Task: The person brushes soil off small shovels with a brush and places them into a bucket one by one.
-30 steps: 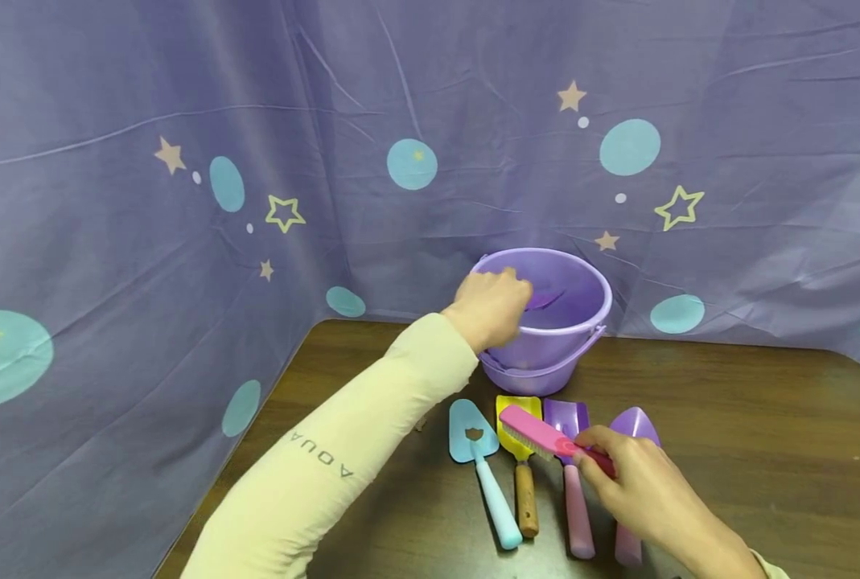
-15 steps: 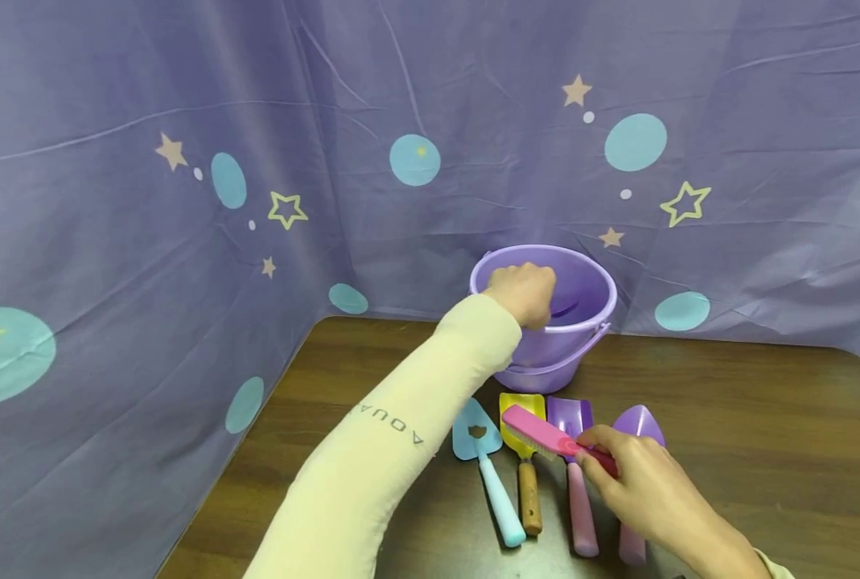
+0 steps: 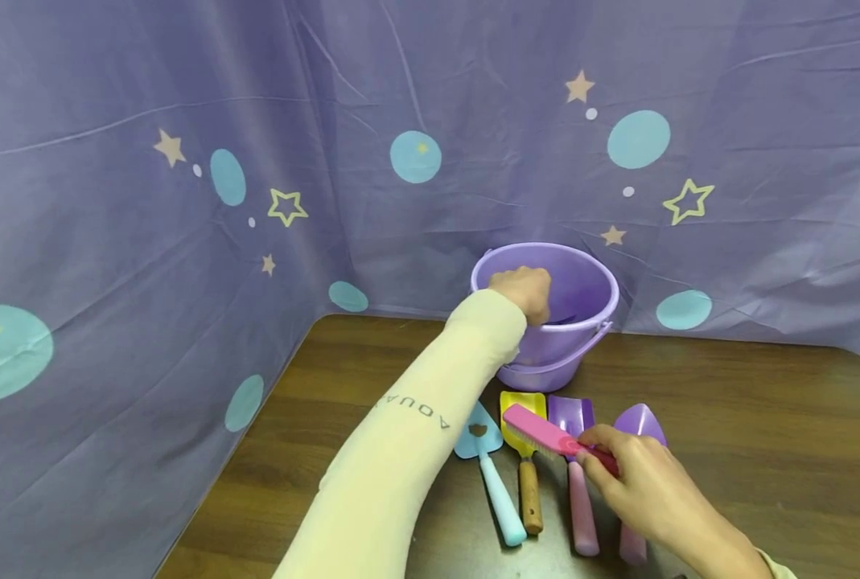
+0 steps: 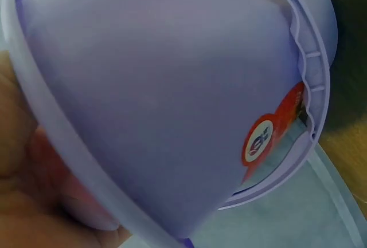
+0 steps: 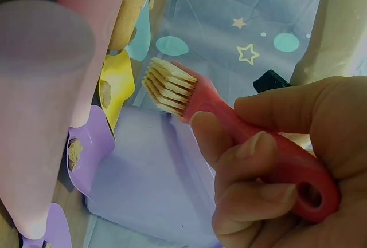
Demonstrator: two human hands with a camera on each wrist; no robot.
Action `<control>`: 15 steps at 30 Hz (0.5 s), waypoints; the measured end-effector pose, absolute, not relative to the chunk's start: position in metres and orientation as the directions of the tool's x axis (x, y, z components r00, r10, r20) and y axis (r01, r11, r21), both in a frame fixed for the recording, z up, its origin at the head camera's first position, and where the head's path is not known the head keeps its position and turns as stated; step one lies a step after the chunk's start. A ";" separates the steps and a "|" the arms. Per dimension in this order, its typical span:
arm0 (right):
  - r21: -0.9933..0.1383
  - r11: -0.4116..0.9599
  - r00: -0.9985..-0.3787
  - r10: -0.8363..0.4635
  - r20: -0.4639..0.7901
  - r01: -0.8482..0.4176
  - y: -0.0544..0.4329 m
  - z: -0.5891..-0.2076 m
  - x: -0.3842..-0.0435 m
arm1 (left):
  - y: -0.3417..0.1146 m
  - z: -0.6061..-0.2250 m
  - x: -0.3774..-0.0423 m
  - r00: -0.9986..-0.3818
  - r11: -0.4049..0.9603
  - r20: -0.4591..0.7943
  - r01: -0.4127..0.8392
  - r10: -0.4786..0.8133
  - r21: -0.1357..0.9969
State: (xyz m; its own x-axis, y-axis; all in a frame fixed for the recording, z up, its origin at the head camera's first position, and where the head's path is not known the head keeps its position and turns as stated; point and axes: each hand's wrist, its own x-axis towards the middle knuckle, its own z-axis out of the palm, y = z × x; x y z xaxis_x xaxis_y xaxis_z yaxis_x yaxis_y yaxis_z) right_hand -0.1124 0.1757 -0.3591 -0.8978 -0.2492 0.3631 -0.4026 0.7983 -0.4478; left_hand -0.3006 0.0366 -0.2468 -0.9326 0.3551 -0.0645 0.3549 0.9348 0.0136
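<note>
My left hand (image 3: pixel 524 289) reaches into the mouth of a purple bucket (image 3: pixel 560 354) at the back of the table. Its fingers are mostly hidden by the hand and the rim. The left wrist view has curled fingers (image 4: pixel 86 208) by the bucket rim and a small purple edge (image 4: pixel 186 242) below; I cannot tell whether they hold anything. My right hand (image 3: pixel 643 478) grips a pink brush (image 3: pixel 541 430) by its handle. The brush's pale bristles (image 5: pixel 169 85) hang over a yellow scoop (image 3: pixel 524 398) with a wooden handle.
Side by side on the wooden table (image 3: pixel 777 450) lie a light blue trowel (image 3: pixel 504 498), the yellow scoop, a purple scoop (image 3: pixel 570 412) and a purple trowel (image 3: pixel 639 420), both with pink handles. Purple printed fabric (image 3: pixel 473 96) stands close behind and along the left.
My left hand has shifted right and deeper into the bucket mouth; its sleeve now overlaps the light blue trowel's blade. The right hand and brush have stayed nearly still.
</note>
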 end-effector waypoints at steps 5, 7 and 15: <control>-0.448 0.796 -0.896 -0.252 0.366 -0.406 0.176 -0.359 -0.113 | 0.039 -0.250 -0.303 -0.939 0.941 -0.074 0.335 0.337 0.041; -0.449 0.795 -0.896 -0.254 0.365 -0.408 0.176 -0.360 -0.113 | 0.040 -0.250 -0.302 -0.938 0.942 -0.091 0.328 0.333 0.062; -0.460 0.793 -0.901 -0.249 0.355 -0.400 0.177 -0.360 -0.113 | 0.042 -0.244 -0.295 -0.921 0.932 -0.164 0.330 0.352 0.149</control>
State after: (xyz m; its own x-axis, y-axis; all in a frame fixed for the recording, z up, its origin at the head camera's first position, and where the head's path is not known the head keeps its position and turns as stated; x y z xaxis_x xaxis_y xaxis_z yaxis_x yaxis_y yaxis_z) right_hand -0.1129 0.1770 -0.3595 -0.9011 -0.2488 0.3551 -0.4002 0.7926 -0.4601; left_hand -0.2951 0.0425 -0.2438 -0.9215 0.3522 -0.1639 0.3298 0.9322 0.1490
